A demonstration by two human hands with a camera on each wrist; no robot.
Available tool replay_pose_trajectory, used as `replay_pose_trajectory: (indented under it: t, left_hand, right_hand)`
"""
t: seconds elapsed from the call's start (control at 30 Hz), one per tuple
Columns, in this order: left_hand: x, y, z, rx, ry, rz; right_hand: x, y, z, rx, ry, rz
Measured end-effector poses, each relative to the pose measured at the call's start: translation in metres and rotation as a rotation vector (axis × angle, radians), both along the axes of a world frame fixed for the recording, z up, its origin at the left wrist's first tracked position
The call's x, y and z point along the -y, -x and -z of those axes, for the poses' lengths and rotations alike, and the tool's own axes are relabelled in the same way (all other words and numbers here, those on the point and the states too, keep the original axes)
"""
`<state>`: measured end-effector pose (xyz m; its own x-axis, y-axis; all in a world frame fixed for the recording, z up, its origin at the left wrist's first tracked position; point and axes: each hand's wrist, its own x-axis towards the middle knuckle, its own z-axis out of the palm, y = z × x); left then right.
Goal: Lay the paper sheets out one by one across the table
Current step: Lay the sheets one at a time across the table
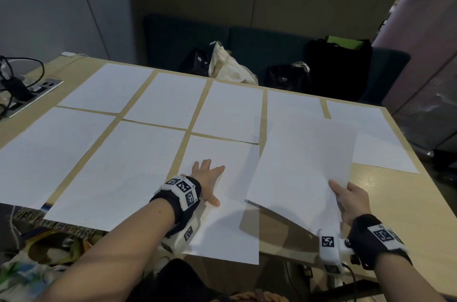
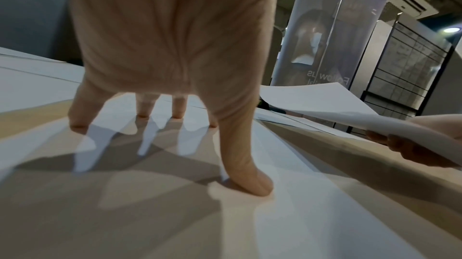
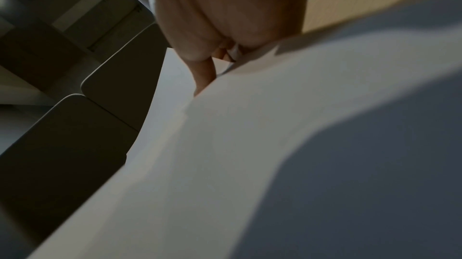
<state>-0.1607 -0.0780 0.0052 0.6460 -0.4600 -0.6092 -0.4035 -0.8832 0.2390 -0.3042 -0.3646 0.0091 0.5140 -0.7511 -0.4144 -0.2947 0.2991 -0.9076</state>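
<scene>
Several white paper sheets lie in two rows on the wooden table (image 1: 400, 205). My left hand (image 1: 209, 178) rests with spread, straight fingers (image 2: 80, 123) on the front sheet (image 1: 222, 227), which overhangs the near table edge. My right hand (image 1: 346, 200) pinches the near corner of a stack of sheets (image 1: 304, 163), thumb on top, and holds it above the table at the front right. The left wrist view shows that stack (image 2: 325, 105) with fingers under it. In the right wrist view the held paper (image 3: 250, 144) fills most of the frame.
A power outlet panel with black cables (image 1: 22, 93) sits at the table's far left. Behind the table, bags (image 1: 338, 64) and a cream tote (image 1: 230, 64) rest on a dark sofa. Bare wood (image 1: 395, 215) shows at the front right corner.
</scene>
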Motion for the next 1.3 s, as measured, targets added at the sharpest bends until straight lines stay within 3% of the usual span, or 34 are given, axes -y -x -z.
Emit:
replay_pose_trajectory:
  t: [0.57, 0.7, 0.8, 0.97, 1.07, 1.3]
  left_hand:
    - [0.015, 0.002, -0.008, 0.01, 0.056, -0.035]
    - [0.036, 0.005, -0.022, 0.13, 0.346, -0.189]
    - [0.062, 0.006, -0.038, -0.062, 0.606, -0.327]
    - [0.09, 0.01, -0.044, -0.32, 0.86, -0.592]
    - [0.095, 0.015, -0.046, -0.367, 0.892, -0.608]
    - [0.104, 0.022, -0.039, -0.278, 0.909, -0.606]
  right_hand:
    - [0.011, 0.002, -0.001, -0.018, 0.036, -0.111]
    - [0.012, 0.004, -0.004, -0.004, 0.045, -0.166]
    - [0.012, 0.004, -0.008, 0.007, 0.046, -0.212]
    - [0.019, 0.009, -0.009, 0.016, 0.058, -0.221]
    - [0.026, 0.016, -0.006, 0.019, 0.071, -0.203]
    - [0.038, 0.022, -0.002, 0.043, 0.144, -0.031]
